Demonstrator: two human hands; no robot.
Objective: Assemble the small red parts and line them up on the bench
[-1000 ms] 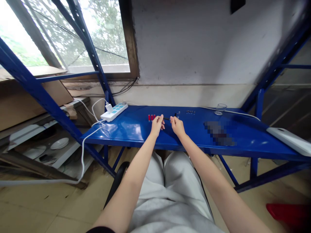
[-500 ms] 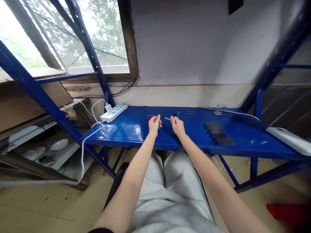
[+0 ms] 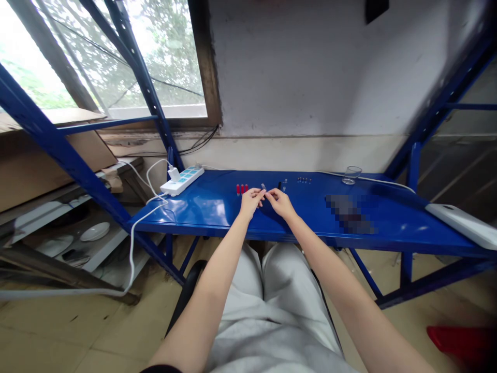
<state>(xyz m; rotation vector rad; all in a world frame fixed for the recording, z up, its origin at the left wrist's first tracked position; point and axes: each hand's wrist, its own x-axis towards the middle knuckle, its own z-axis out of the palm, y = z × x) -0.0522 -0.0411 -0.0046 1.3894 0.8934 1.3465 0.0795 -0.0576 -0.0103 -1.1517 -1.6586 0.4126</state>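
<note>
Over the blue tabletop [image 3: 202, 204] my left hand [image 3: 251, 201] and my right hand [image 3: 280, 202] meet, fingers closed and fingertips together. A slim tube [image 3: 263, 186] pokes up between them, its clear end showing; the rest of it is hidden by the fingers. Just left of the hands, three red-capped small tubes [image 3: 242, 188] stand in a row, partly behind my left hand. A short black piece [image 3: 279, 185] is just beyond my right hand, beside small clear pieces [image 3: 284, 188] too small to name.
Several tiny metallic-looking parts [image 3: 304, 180] lie in a row farther back. A clear glass [image 3: 351, 175] stands at the back right. A white power strip [image 3: 182, 180] with cables is on the left. A blurred-out dark item [image 3: 349, 212] and a white device [image 3: 464, 223] are right.
My hands have come together from slightly apart. The slim black-and-clear tube stretched sideways between them now points up, mostly covered by fingers. More of the red-capped tubes shows.
</note>
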